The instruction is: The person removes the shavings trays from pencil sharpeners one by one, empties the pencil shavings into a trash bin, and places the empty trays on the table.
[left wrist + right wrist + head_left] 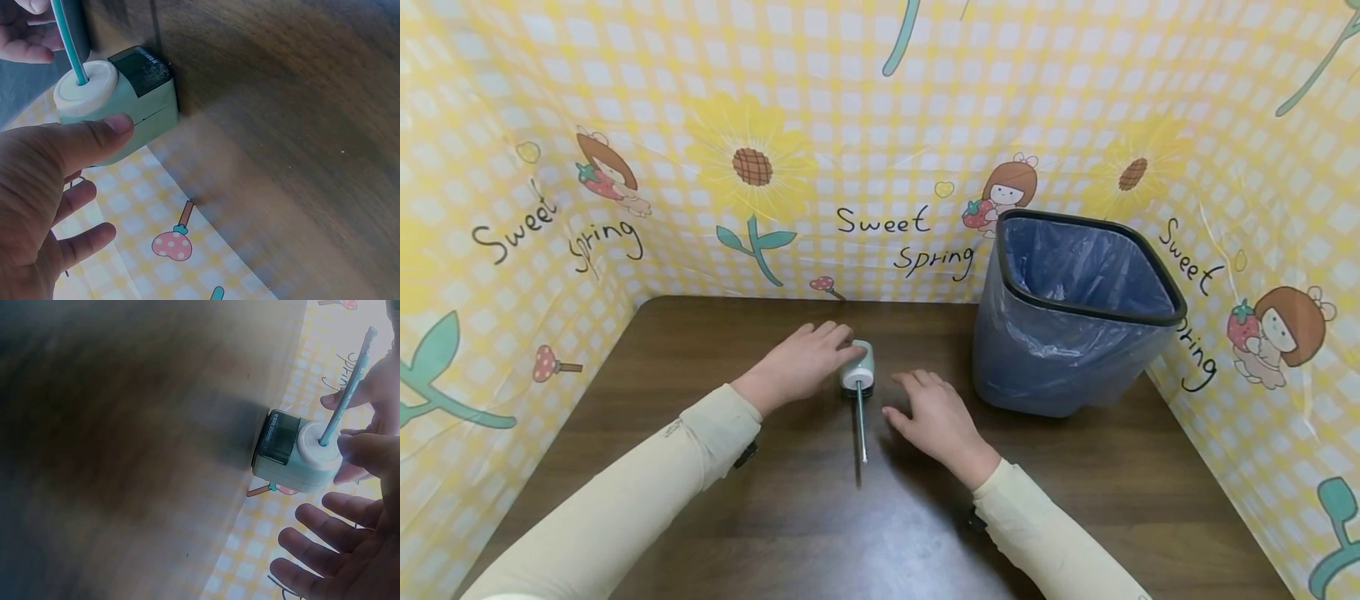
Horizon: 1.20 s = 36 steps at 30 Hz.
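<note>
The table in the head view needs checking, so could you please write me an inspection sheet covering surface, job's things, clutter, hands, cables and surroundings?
Surface: table, brown wood grain, some glare toward the person.
Job's things: sharpener, pale green, on the table; pencil with one end in its white part.
Clutter: bin, lined with a plastic bag, standing on the table at the right.
Hands: left hand at the sharpener, grip unclear; right hand near it, not touching.
Cables: nothing seen.
Surroundings: cloth with yellow checks behind and on both sides.
</note>
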{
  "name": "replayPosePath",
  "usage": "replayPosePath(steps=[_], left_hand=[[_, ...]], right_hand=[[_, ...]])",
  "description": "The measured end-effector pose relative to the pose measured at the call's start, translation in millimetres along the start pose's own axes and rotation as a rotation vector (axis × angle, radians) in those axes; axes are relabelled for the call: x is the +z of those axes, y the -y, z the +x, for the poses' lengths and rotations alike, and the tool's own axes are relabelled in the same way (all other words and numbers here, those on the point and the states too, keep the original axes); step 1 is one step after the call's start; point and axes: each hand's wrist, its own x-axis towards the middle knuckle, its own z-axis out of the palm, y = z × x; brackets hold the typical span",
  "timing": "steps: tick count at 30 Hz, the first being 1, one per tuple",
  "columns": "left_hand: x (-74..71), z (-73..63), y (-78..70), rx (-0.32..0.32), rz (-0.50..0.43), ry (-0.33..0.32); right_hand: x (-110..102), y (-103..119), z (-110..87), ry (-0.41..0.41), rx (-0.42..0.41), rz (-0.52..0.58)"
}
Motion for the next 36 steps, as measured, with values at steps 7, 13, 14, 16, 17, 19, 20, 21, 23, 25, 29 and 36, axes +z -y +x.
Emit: replayPosePath(steps=[7,13,14,16,17,19,20,21,23,25,29,36], left_hand=[[-1.0,6.8,-0.6,0.024,0.011,0.022],[-2.0,12.6,-1.6,0.046,0.027,0.061],[-1.6,13.3,-1.6,0.050,0.032,0.065],[-0.4,14.5,-1.2,0.057,0.040,0.070],[0.0,15.1,-1.3,0.062,0.048,0.073],[0.8,16.1,-1.2,0.071,0.063,0.077],[1.0,16.7,-1.4,0.075,0.071,0.078],[0.8,17.4,-1.6,0.078,0.078,0.080],[0.2,18.7,-2.3,0.085,0.087,0.085],[-0.1,20.3,-3.1,0.094,0.095,0.090],[1.7,23.8,-4.2,0.116,0.118,0.107],[6.9,29.5,-5.1,0.163,0.173,0.116]], right_hand=[[0.1,3.7,0.9,0.016,-0.010,0.003],[-0.7,5.1,0.9,0.024,-0.018,-0.013],[-0.6,5.3,0.9,0.024,-0.019,-0.012],[-0.8,5.8,0.8,0.025,-0.020,-0.010],[-0.8,6.1,0.8,0.026,-0.020,-0.009],[-0.7,6.4,0.9,0.029,-0.021,-0.010],[-0.6,6.4,1.0,0.030,-0.021,-0.011],[-0.5,6.4,1.2,0.031,-0.021,-0.013],[0.1,5.9,1.7,0.031,-0.023,-0.015],[0.5,5.4,2.1,0.028,-0.025,-0.010],[0.9,4.9,2.8,0.026,-0.027,-0.007],[2.1,5.1,3.2,0.032,-0.027,-0.012]])
